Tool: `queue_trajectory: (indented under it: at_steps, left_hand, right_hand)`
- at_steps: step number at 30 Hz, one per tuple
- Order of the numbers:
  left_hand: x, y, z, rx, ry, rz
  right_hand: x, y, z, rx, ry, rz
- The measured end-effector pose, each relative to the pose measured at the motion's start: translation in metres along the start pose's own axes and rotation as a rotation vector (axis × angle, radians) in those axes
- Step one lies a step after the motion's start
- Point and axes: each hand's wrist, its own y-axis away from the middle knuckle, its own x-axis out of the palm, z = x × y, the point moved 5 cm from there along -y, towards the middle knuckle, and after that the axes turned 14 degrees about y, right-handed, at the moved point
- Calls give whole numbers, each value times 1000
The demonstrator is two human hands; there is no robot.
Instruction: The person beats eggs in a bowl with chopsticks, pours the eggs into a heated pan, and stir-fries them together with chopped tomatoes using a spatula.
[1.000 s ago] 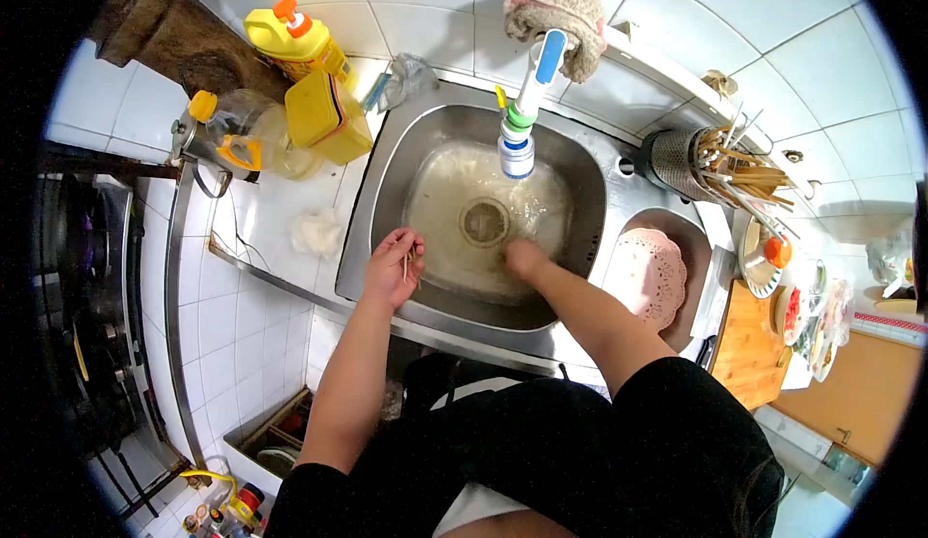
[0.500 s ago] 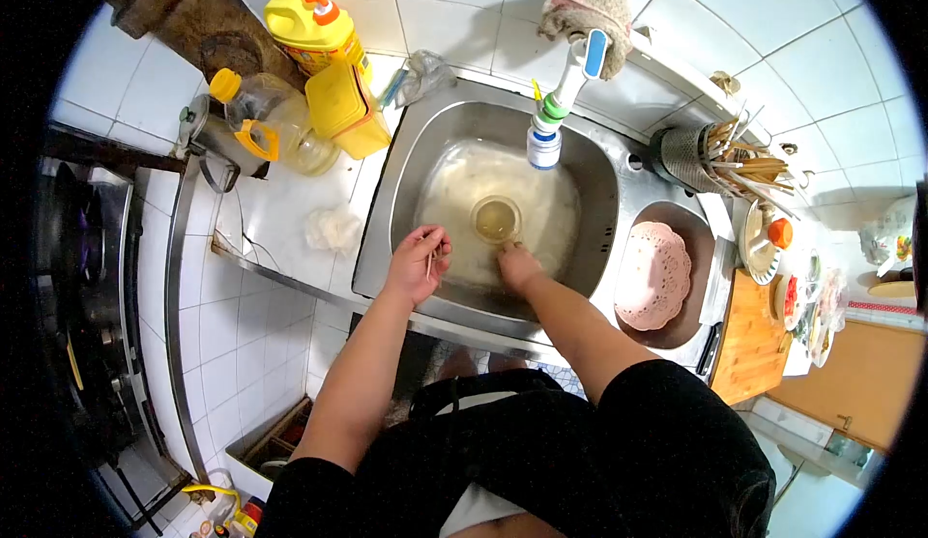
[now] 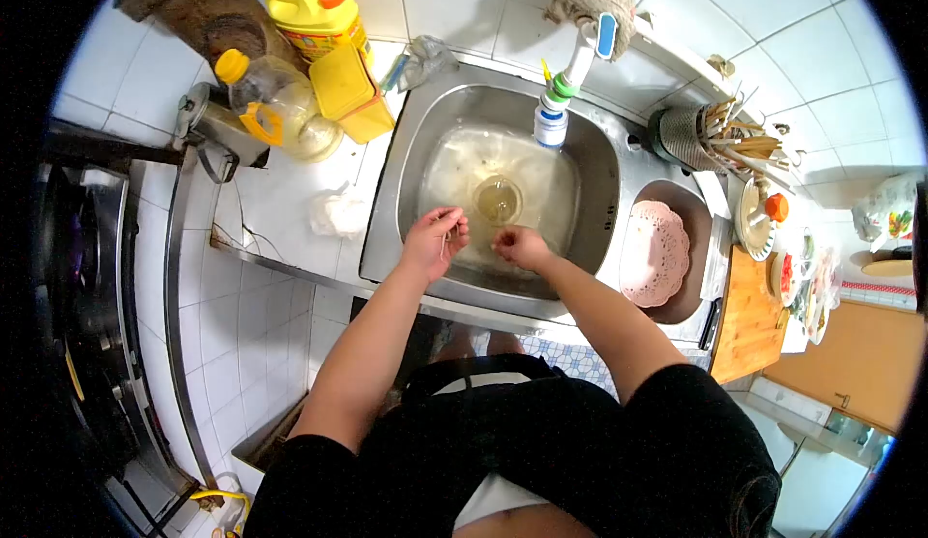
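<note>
Over the near left part of the steel sink [image 3: 406, 185], my left hand [image 3: 435, 240] is closed, its fingers curled around something thin and pale that I cannot make out. My right hand [image 3: 520, 247] hovers just to its right with fingertips pinched together; whatever they hold, if anything, is too small to name. Shallow cloudy water [image 3: 454, 166] covers the sink bottom. Beyond my right hand lies the round drain strainer [image 3: 498, 200], under the water. The faucet [image 3: 551, 124] with its blue and white nozzle hangs over the back of the basin.
A pink perforated basket [image 3: 657, 253] sits in the small side basin. On the left counter stand an oil jug [image 3: 280, 113], a yellow container [image 3: 348, 93] and a crumpled white cloth or bag [image 3: 338, 213]. To the right are a utensil holder [image 3: 681, 137] and a cutting board [image 3: 749, 316].
My right hand has lifted out of the water by the drain and come nearer my left hand, fingers pinched. My left hand has shifted slightly right and up.
</note>
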Motion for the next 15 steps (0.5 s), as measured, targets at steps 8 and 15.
queue_trajectory:
  at_steps: [8, 15]
  left_hand:
    - [34, -12, 29, -187, 19, 139]
    - [32, -36, 41, -161, 196, 126]
  right_hand:
    - [-63, 73, 125, -286, -96, -391]
    - [-77, 90, 132, -511, 382, -726]
